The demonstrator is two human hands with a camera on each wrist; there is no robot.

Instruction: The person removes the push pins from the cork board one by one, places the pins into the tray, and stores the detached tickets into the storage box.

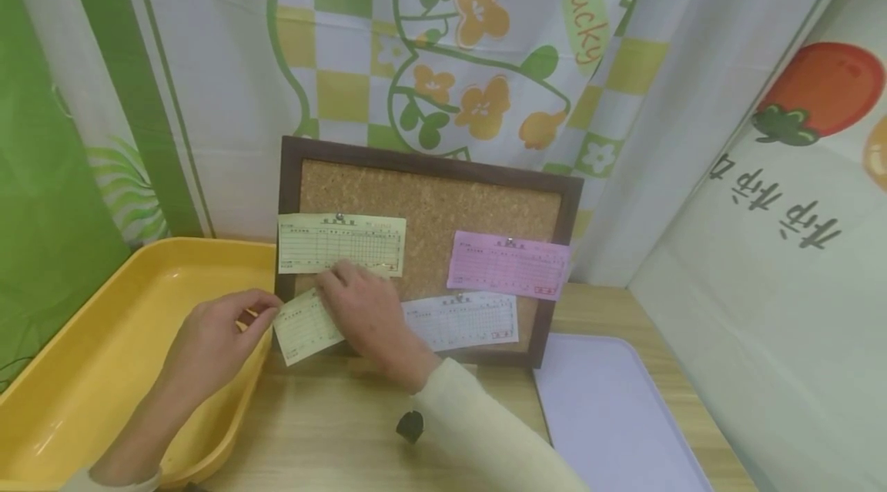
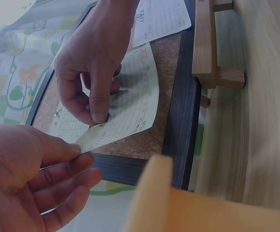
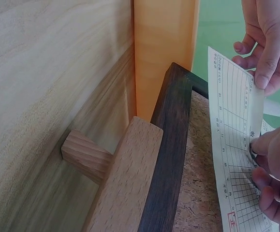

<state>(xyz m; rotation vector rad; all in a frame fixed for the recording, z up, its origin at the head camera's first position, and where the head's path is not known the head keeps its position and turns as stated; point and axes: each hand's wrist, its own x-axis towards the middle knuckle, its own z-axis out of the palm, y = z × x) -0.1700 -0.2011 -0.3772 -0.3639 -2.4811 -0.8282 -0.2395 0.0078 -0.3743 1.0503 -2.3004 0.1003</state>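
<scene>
The lower slip [image 1: 308,326], a pale yellow printed form, is located at the bottom left of the cork board [image 1: 430,192], tilted, with its left corner reaching past the dark frame. The left hand [image 1: 218,334] grasps that corner between thumb and index finger, the remaining fingers loosely bent clear of the paper; this grip appears to control the slip's angle while leaving its printed face uncovered. The right hand [image 1: 370,315] has its fingers curled and pinching the slip at its top edge, near the printed heading; whether a fastener is also held there is hidden. Between the two grips the paper bows slightly, and the right wrist view shows its near long edge raised off the cork. The upper slip [image 1: 343,246], the pink slip [image 1: 509,267] and the white slip [image 1: 460,322] each carry a small metallic fastener at the top edge, presumably so that each hangs with its form readable. The board leans back on a wooden stand [image 3: 125,179] above the worktop [image 1: 319,430], an inclination that likely presents its surface to both hands. A yellow tub [image 1: 215,243] stands beside the board on the left; a lavender tray [image 1: 624,415] lies flat on the right, outside the working area.
</scene>
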